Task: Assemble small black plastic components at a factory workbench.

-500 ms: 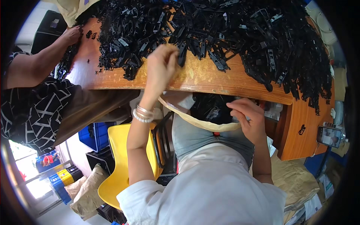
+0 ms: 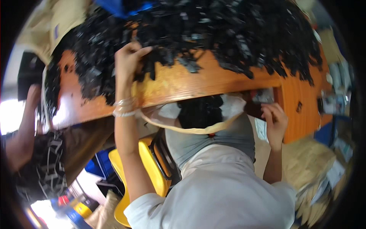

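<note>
My left hand (image 2: pixel 129 61) is at the near edge of a large heap of black plastic parts (image 2: pixel 183 42) on the wooden table. Its thumb sticks out to the right; the other fingers bend in among the parts, blurred, so whether they hold one is unclear. My right hand (image 2: pixel 276 121) hangs to the right of my lap, holding nothing, with thumb and fingers apart. Between my arms, a sack with a cream rim (image 2: pixel 198 130) and whitish inside gapes at the table's edge. Black parts (image 2: pixel 201 110) lie inside it.
Another person's arm (image 2: pixel 26 126) is at the left, beside a tan paper sack (image 2: pixel 70 19). A yellow chair (image 2: pixel 150 160) stands left of me. Brown paper sacks (image 2: pixel 309 164) lie at the right. One black part (image 2: pixel 299 107) lies alone on the right tabletop (image 2: pixel 295 124).
The view has shifted. My left hand has moved left along the heap's edge. My right hand has come away from the sack's rim, which now gapes wider. The other person's arm has drawn back.
</note>
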Demonstrator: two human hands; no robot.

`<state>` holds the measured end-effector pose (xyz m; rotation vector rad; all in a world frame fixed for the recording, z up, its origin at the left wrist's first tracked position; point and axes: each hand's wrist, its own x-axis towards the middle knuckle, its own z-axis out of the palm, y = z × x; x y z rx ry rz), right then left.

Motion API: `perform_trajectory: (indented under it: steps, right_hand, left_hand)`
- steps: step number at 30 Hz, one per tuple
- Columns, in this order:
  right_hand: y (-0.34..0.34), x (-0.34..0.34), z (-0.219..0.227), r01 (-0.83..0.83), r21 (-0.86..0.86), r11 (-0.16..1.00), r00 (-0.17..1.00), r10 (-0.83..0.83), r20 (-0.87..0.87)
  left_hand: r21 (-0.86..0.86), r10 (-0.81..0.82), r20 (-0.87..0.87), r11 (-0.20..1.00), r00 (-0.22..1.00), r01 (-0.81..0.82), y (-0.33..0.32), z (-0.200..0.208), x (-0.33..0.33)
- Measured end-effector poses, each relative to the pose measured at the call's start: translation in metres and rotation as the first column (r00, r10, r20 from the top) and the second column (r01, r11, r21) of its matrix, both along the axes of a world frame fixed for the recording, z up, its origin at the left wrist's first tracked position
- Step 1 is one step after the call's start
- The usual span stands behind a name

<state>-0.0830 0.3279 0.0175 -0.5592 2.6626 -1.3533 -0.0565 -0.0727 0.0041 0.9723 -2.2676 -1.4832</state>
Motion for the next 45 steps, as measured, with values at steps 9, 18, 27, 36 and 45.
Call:
perform_trajectory:
  steps: [9,18,27,36,45]
  right_hand:
    - [0.115,-0.058,0.002,0.588,0.207,0.782,0.704,-0.369,-0.607]
    - [0.093,-0.058,-0.011,0.532,0.490,0.691,0.816,-0.263,-0.515]
    - [-0.051,-0.012,0.026,-0.428,-0.091,0.899,0.838,0.358,-0.411]
    - [-0.066,-0.013,0.025,-0.520,-0.068,0.851,0.798,0.457,-0.393]
    - [-0.075,-0.016,0.022,-0.575,-0.110,0.811,0.786,0.509,-0.352]
  left_hand:
    - [0.217,0.128,-0.369,0.975,0.921,-0.049,0.022,0.010,0.015]
    - [0.248,-0.036,-0.393,0.958,0.919,0.144,0.111,0.026,0.038]
    - [0.396,-0.265,-0.533,0.760,0.803,0.514,0.188,0.022,0.044]
    - [0.231,-0.320,-0.420,0.867,0.849,0.441,0.181,0.016,0.053]
    - [0.301,-0.294,-0.457,0.837,0.840,0.457,0.175,0.023,0.056]
